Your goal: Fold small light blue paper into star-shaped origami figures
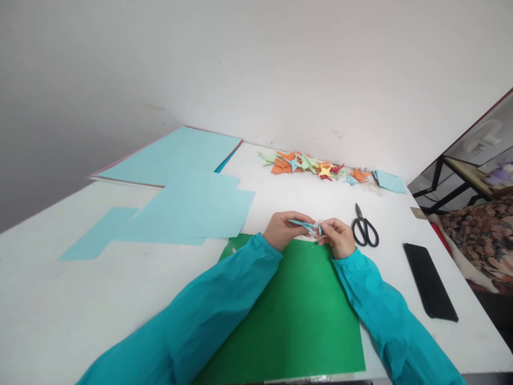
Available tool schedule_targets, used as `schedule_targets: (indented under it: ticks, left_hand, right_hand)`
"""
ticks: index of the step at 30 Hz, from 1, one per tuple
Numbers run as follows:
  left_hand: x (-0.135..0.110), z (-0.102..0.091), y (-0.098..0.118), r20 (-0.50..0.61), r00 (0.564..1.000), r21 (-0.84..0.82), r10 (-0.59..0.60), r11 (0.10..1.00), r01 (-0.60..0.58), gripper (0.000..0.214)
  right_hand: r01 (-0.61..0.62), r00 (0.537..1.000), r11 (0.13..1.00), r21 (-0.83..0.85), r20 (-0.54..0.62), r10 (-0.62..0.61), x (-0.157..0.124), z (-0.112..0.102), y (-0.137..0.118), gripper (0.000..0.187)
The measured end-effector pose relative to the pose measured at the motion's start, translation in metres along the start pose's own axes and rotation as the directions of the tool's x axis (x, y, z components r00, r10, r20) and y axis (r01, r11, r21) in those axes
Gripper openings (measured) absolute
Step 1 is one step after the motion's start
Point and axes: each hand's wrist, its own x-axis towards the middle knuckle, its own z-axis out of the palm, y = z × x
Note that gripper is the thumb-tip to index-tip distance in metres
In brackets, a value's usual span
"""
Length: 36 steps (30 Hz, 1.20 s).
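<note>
Between my hands is a small folded piece of light blue paper, narrow and pointed in shape. My left hand pinches its left part with thumb and fingers. At its right end, the fingertips of my right hand close on a thin folded tip. Both hands are above the far edge of a green sheet that lies on the table under my forearms. Just right of my right hand rests a pair of black-handled scissors, blades pointing away from me.
Large light blue sheets overlap on the left, with a bigger stack behind. Folded paper figures in several colours lie along the wall. A pile of small blue sheets sits at back right. A black phone-like slab lies right.
</note>
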Motion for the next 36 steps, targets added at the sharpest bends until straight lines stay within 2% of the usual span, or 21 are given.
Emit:
schedule_targets:
  ticks: [6, 13, 16, 18, 25, 29, 36]
  left_hand:
    - [-0.0015, -0.0001, 0.0053, 0.079, 0.987, 0.133, 0.138, 0.98, -0.148, 0.014]
    - [-0.001, -0.0021, 0.004, 0.148, 0.976, 0.146, 0.157, 0.973, -0.179, 0.015]
    - [-0.0011, -0.0025, 0.0042, 0.15, 0.978, 0.146, 0.144, 0.975, -0.166, 0.015]
    - [-0.0013, -0.0022, 0.0041, 0.138, 0.982, 0.143, 0.126, 0.979, -0.145, 0.015]
    - [-0.0004, -0.0004, -0.0025, -0.021, 1.0, -0.009, 0.013, 1.0, -0.013, 0.023]
    - [-0.0001, -0.0001, -0.0037, -0.019, 1.0, -0.038, -0.016, 0.999, 0.016, 0.024]
    - [0.0002, -0.0008, -0.0033, -0.009, 1.0, -0.013, -0.015, 1.0, 0.015, 0.024]
  right_hand:
    - [-0.064, 0.998, 0.998, 0.013, -0.002, 0.064, 0.002, -0.0013, -0.0007, 0.024]
    - [-0.091, 0.996, 0.996, 0.019, 0.005, 0.091, 0.003, -0.0002, -0.0036, 0.027]
    - [-0.079, 0.997, 0.996, 0.032, 0.02, 0.078, 0.0028, -0.0009, -0.0031, 0.028]
    - [-0.024, 0.999, 0.999, 0.033, 0.028, 0.023, 0.0022, -0.001, -0.0023, 0.03]
    - [0.132, 0.991, 0.987, -0.093, 0.0, -0.133, -0.0017, 0.0012, -0.0028, 0.02]
    - [0.156, 0.987, 0.971, -0.182, -0.002, -0.159, -0.0029, 0.0018, -0.0043, 0.021]
    - [0.163, 0.985, 0.967, -0.195, -0.016, -0.169, -0.0033, 0.0023, -0.0049, 0.019]
